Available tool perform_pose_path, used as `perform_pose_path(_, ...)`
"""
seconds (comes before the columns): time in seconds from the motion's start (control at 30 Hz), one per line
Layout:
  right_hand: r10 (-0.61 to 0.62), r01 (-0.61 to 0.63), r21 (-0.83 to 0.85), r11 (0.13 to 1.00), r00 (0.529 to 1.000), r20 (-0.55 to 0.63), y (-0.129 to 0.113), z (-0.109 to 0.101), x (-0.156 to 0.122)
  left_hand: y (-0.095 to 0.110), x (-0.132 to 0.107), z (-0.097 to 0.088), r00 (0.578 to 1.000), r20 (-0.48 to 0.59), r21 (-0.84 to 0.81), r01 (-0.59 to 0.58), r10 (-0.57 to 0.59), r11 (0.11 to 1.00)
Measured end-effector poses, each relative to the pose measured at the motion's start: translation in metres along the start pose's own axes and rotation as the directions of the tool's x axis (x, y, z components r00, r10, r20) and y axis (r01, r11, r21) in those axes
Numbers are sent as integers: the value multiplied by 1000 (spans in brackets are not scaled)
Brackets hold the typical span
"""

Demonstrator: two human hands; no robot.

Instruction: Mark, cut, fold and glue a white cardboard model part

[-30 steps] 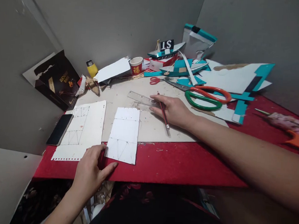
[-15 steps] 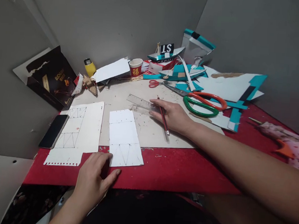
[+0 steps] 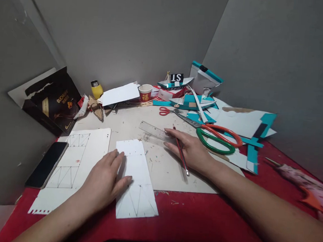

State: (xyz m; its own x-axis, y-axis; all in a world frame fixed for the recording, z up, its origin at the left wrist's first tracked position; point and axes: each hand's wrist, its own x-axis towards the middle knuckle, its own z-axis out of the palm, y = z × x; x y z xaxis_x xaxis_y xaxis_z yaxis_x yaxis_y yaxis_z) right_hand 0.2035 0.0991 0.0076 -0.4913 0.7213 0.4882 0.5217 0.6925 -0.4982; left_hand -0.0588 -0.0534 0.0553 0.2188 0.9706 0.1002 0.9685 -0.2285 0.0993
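Observation:
My right hand (image 3: 194,152) grips one end of a clear plastic ruler (image 3: 152,129) between thumb and fingers. A dark red pencil (image 3: 181,155) is tucked in the same hand, its tip pointing away from me. My left hand (image 3: 105,176) is open over the left side of a white card (image 3: 133,167), thumb stretched across it. Pencil lines cross the card, slanting into a zigzag at its near end. Partly behind my left forearm lies a paper sheet (image 3: 97,142) with drawn rectangles and triangles.
A phone (image 3: 47,164) overlaps the sheet's left edge. Big scissors with orange and green handles (image 3: 215,141) lie beyond my right hand, near small red scissors (image 3: 164,111). Paper boats (image 3: 175,83), a red cup (image 3: 145,94), a yellow bottle (image 3: 97,90) and a dark box (image 3: 53,102) line the back.
My left hand has moved from the table's front edge up onto the white card. The right hand still holds the ruler and pencil. The camera view has tilted upward.

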Motion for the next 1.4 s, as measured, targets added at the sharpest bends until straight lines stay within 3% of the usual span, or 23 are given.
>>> perform_pose_path(0.17,6,-6,-18,1000,1000,-20,7,1,0,19,21,16,982,83,62,-177,172,982)
perform_pose_path(0.3,10,-10,-59,998,1000,-6,8,-3,2,15,33,5,957,-53,-109,-291,287,951)
perform_pose_path(0.37,-60,63,-73,995,997,43,4,-9,4,3,49,-9,956,-181,-244,-271,231,931)
perform_pose_path(0.43,-176,185,-77,980,978,114,0,-15,6,-9,71,-24,961,-262,-309,-174,92,935)
perform_pose_path(0.5,-284,301,-76,951,942,179,-5,-20,7,-15,94,-34,987,-158,-401,-62,-2,914)
perform_pose_path(0.57,-336,360,-81,929,916,221,-9,-23,7,-16,113,-38,995,97,-539,39,16,841)
perform_pose_path(0.6,-348,376,-86,923,908,235,-10,-24,6,-14,120,-37,968,235,-614,78,88,786)
perform_pose_path(0.67,-353,389,-103,915,900,257,-12,-26,5,-10,129,-32,884,394,-729,134,253,671)
perform_pose_path(0.7,-354,393,-119,912,899,256,-13,-26,5,-8,133,-29,850,422,-769,153,314,620)
perform_pose_path(0.77,-344,382,-169,909,913,218,-15,-28,5,-9,137,-24,829,426,-817,180,363,548)
perform_pose_path(0.87,-284,283,-230,931,958,29,-21,-30,5,-21,144,-20,862,430,-834,264,269,485)
perform_pose_path(0.97,-245,230,-127,965,963,-111,-28,-27,2,-41,151,-17,899,425,-832,342,107,436)
perform_pose_path(1.0,-252,246,-75,966,965,-79,-30,-24,1,-47,153,-16,901,427,-831,357,77,427)
perform_pose_path(1.07,-290,291,5,957,950,118,-33,-17,-3,-55,155,-12,893,447,-822,387,53,418)
perform_pose_path(1.13,-322,324,56,944,876,360,-36,-9,-5,-59,154,-7,874,483,-809,422,54,410)
perform_pose_path(1.2,-341,334,106,936,800,494,-37,-3,-6,-60,153,-3,857,512,-799,447,64,402)
perform_pose_path(1.27,-347,320,144,936,782,518,-36,0,-6,-58,153,-1,844,531,-793,462,76,398)
perform_pose_path(1.4,-326,296,139,945,811,485,-32,2,-7,-56,157,2,823,559,-779,480,100,404)
